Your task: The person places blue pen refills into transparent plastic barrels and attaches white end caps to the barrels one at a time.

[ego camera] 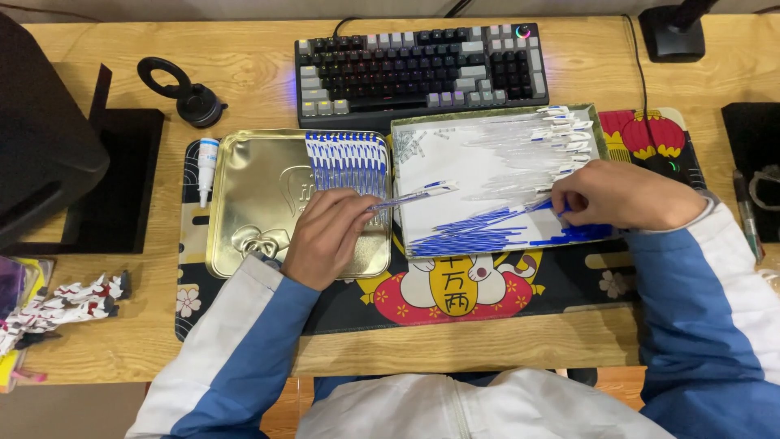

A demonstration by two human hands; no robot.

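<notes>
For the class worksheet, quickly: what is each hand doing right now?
Left hand: closed on a clear pen over the gold tin lid.
Right hand: closed, pinching a blue refill in the white tray.

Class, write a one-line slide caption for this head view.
Left hand holds a pen over a gold tin lid; right hand reaches among blue refills.

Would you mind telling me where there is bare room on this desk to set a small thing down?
Bare wood runs along the near edge below the desk mat, and more lies between the ring stand and the keyboard. The gold tin lid has open metal left of the left hand. The white tray by the right hand is crowded with pen parts.
</notes>
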